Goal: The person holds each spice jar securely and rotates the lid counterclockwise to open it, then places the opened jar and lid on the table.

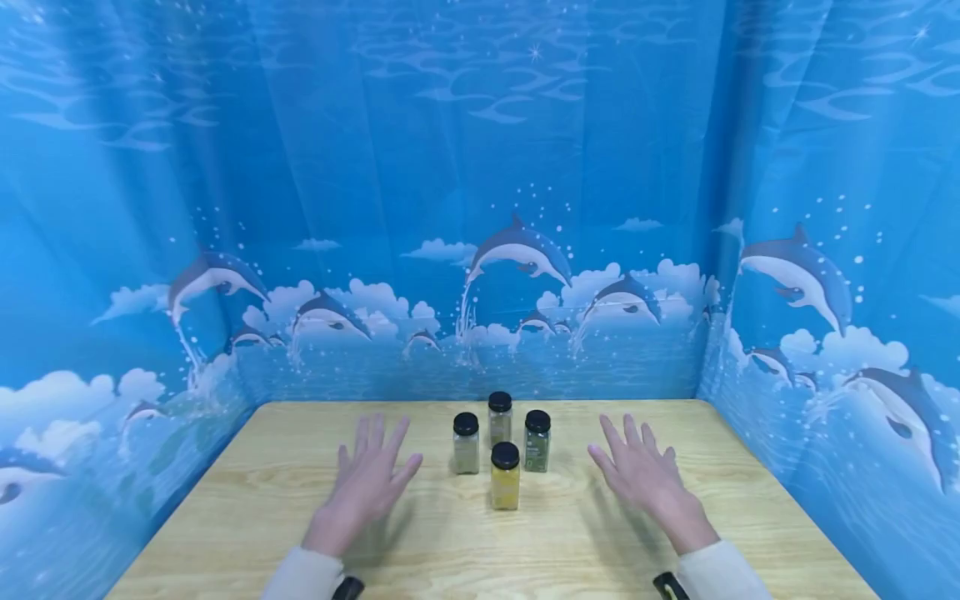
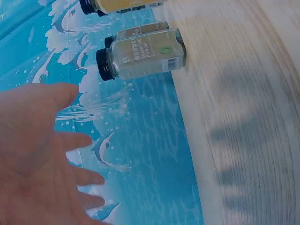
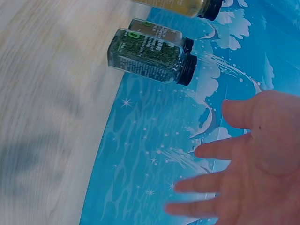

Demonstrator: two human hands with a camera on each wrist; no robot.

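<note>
Several glass spice jars with black lids stand upright in a diamond on the table. Nearest is a jar of yellow spice [image 1: 506, 487]; a jar of pale powder [image 1: 466, 452] is on the left, a jar of green herbs [image 1: 537, 450] on the right, and a jar of brownish spice [image 1: 500, 423] at the back. My left hand [image 1: 367, 479], fingers spread, hovers left of the pale jar and holds nothing. On the other side my right hand [image 1: 643, 471] is likewise spread and bare, right of the green jar. Both hands cast shadows on the wood.
The light wooden table [image 1: 247, 500] ends at the back against a blue curtain [image 1: 480, 167] printed with dolphins and clouds. The curtain also hangs along the left and right sides. A black band [image 1: 348, 588] shows at the left wrist, another [image 1: 670, 586] at the right.
</note>
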